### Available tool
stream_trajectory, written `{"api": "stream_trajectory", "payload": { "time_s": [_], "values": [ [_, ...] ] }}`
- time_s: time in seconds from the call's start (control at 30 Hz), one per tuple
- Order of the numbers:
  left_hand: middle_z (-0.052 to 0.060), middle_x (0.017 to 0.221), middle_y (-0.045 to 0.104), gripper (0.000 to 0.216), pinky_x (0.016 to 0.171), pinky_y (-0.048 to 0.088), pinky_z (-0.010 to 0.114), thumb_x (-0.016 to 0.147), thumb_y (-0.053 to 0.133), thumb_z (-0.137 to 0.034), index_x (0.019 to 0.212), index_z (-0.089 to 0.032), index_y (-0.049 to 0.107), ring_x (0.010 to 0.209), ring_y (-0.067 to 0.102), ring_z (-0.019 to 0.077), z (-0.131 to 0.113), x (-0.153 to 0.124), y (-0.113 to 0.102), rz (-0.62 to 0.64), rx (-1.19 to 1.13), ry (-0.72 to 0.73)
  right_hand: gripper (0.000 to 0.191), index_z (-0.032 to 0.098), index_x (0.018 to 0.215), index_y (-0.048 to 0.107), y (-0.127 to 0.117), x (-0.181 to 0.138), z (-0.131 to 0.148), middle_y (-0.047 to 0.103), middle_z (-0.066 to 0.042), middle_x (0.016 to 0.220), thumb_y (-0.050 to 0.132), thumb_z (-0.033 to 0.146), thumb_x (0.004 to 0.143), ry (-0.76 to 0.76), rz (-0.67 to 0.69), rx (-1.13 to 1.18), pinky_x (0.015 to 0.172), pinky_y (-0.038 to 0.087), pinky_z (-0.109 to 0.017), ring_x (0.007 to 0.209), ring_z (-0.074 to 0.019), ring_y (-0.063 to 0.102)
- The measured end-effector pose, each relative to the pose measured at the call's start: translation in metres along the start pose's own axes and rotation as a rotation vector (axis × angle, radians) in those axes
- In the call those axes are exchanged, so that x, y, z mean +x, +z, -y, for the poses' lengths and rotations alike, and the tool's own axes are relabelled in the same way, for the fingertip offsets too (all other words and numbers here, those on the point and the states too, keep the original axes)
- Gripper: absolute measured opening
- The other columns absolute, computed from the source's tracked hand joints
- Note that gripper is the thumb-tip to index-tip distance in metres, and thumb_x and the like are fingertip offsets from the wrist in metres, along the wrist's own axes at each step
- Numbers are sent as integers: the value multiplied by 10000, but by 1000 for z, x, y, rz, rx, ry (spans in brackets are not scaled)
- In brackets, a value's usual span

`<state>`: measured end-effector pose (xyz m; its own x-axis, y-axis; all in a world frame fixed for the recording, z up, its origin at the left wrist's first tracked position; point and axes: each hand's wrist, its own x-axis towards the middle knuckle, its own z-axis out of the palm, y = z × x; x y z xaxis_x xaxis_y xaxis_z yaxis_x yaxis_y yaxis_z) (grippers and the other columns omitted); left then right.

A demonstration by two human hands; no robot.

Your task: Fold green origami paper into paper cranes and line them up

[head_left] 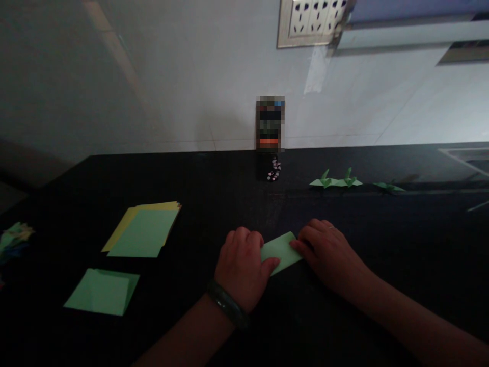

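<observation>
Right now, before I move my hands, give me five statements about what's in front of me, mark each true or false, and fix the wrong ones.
1. Both the left hand and the right hand touch the folded green paper. True.
2. A bangle circles the right wrist. False: the dark bangle is on the left wrist.
3. The beaded strand lies on the black tabletop. True.
4. In the paper stack, yellow covers green. False: a green sheet lies on top of yellow paper.
5. A socket panel is set in the wall. True.
</observation>
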<state>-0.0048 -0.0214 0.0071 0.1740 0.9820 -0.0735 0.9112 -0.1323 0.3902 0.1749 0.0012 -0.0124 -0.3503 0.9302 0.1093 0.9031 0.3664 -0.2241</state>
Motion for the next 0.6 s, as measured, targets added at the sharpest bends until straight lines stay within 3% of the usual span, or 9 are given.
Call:
{"api": "stream_trajectory", "payload": {
  "time_s": [0.2, 0.27, 0.33, 0.43, 0.6],
  "values": [
    [65, 894, 559, 284, 757, 393, 366, 715, 594, -390, 891, -169, 567, 865, 494, 233, 0, 0, -1, 16, 51, 2, 175, 165, 688, 570, -2, -1, 3, 541, -64, 743, 501, 266, 813, 32, 3, 30, 664, 390, -330, 710, -193, 492],
    [68, 898, 573, 332, 758, 389, 377, 718, 590, -403, 945, -163, 559, 859, 503, 238, 0, 1, 0, 26, 67, 3, 123, 160, 791, 586, -1, -2, 3, 551, -66, 789, 522, 264, 798, 42, -30, 82, 684, 402, -335, 753, -200, 500],
    [67, 901, 580, 351, 761, 385, 380, 714, 594, -411, 959, -164, 556, 860, 507, 240, 1, 2, 0, 25, 74, 11, 200, 157, 958, 586, 0, -3, 2, 557, -77, 863, 520, 258, 799, 28, -43, 126, 718, 409, -350, 812, -211, 504],
    [56, 877, 570, 303, 742, 385, 365, 695, 612, -407, 891, -180, 570, 852, 506, 233, 3, 1, 0, 22, 68, 22, 292, 173, 1090, 571, 0, -4, 3, 549, -93, 922, 489, 249, 820, -12, -15, 147, 751, 411, -373, 858, -221, 502],
    [37, 847, 556, 210, 708, 383, 328, 674, 639, -364, 770, -188, 576, 832, 500, 209, 4, 1, -1, 32, 8, 70, 276, 182, 1061, 602, -2, -4, 3, 540, -97, 935, 510, 243, 807, -35, 11, 199, 771, 418, -392, 880, -226, 494]
  ]
}}
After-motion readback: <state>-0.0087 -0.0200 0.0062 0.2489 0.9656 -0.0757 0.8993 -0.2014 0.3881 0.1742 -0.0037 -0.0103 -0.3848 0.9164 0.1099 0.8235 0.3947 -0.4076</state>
